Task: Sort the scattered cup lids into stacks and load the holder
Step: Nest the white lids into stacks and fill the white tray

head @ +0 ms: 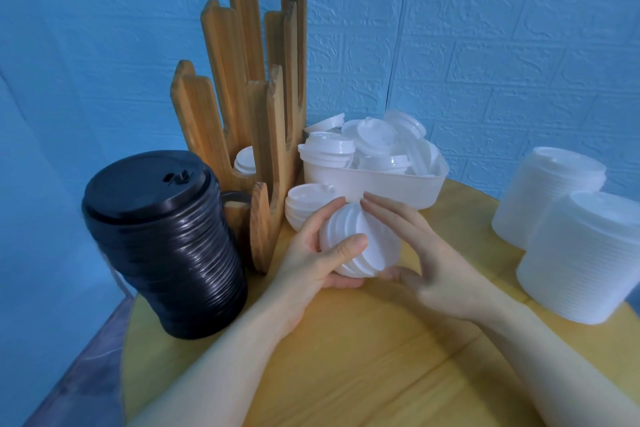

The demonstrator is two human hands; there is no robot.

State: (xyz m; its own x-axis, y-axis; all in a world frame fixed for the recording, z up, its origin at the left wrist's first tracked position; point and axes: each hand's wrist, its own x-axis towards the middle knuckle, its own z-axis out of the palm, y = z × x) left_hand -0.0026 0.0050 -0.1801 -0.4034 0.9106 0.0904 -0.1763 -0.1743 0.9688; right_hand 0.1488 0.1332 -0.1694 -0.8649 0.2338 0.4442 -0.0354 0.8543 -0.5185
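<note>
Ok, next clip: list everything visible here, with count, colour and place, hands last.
black lid stack: one tall stack, black, left on the table
wooden holder: one, light brown, upright behind the black stack, a white lid showing in a lower slot
white bin: one, white, centre back, heaped with loose white lids
short lid stack: one, white, on the table between holder and bin
translucent lid stacks: two, whitish, right side of the table
held lids: a small stack, white, tilted on edge, centre
table: one, round, yellow wood
wall: blue, textured
left hand: grips the held lids
right hand: straight fingers against the lids
</note>
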